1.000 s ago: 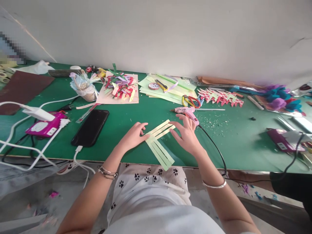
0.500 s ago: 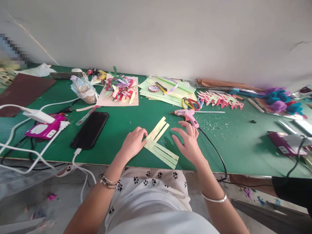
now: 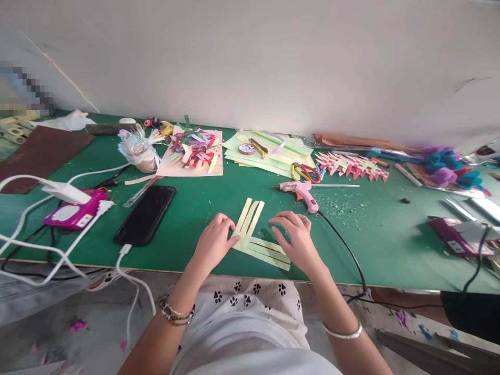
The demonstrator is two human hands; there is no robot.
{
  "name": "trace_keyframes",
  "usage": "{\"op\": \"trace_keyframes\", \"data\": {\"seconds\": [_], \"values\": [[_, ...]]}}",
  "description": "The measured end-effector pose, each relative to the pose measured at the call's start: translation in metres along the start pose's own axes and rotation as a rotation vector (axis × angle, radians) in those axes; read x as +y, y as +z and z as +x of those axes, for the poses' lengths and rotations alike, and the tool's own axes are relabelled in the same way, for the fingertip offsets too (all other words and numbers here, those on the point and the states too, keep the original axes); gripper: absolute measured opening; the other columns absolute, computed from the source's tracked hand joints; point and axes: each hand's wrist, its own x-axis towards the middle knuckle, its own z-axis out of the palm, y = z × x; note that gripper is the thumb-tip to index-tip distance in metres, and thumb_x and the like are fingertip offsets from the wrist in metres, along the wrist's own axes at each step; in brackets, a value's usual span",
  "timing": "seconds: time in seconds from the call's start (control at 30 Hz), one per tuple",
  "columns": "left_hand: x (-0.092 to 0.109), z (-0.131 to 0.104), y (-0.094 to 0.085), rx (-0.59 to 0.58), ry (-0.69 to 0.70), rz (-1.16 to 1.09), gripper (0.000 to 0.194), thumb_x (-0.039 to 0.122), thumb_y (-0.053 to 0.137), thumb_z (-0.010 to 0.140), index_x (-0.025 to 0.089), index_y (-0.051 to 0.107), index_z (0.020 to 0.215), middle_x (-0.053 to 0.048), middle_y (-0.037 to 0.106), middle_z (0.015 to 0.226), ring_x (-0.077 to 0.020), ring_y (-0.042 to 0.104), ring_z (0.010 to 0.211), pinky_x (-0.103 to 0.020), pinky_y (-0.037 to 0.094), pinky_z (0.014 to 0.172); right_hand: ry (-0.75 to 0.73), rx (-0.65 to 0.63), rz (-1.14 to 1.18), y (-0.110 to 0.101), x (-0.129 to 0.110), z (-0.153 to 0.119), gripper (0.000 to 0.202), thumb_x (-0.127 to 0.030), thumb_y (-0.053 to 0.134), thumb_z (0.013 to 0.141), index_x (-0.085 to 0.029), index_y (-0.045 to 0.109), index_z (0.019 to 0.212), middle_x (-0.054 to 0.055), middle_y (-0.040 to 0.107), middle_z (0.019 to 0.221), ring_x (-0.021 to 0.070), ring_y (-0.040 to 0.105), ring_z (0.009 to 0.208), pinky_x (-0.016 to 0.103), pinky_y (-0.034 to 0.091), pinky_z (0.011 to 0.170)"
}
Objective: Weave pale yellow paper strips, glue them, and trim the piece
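Observation:
Pale yellow-green paper strips [image 3: 267, 252] lie on the green table near its front edge, one group pointing away from me and another to the right, meeting at a corner. My left hand [image 3: 215, 240] is at that corner, thumb and forefinger closed on the paper's left end. Above the right-hand group hovers my right hand [image 3: 295, 237], its fingers apart and curved, holding nothing. Just beyond it rests a pink glue gun [image 3: 302, 192] with its black cable running toward the table edge.
A black phone [image 3: 145, 215] and a magenta power strip [image 3: 78, 209] with white cables lie at left. Behind are coloured strips on pink paper [image 3: 167, 165], green sheets [image 3: 250, 162], scissors [image 3: 307, 172] and red-white woven paper pieces [image 3: 351, 165].
The paper strips have turned slightly, the far group now pointing more directly away from me. My right hand has lowered a little beside them, and the view has shifted slightly.

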Motion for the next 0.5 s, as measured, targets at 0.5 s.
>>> {"op": "trace_keyframes", "data": {"seconds": [0.5], "values": [[0.005,-0.011,-0.002,0.049,-0.12,-0.512,0.033,0.022,0.05,0.081,0.02,0.045,0.113,0.0,0.056,0.08,-0.0137,0.055,0.071,-0.026,0.045,0.067,0.048,-0.197,0.057,0.009,-0.008,0.01,0.027,-0.036,0.044,0.088,-0.022,0.054,0.108,0.006,0.062,0.103,0.0211,0.055,0.098,0.045,0.023,0.096]]}}
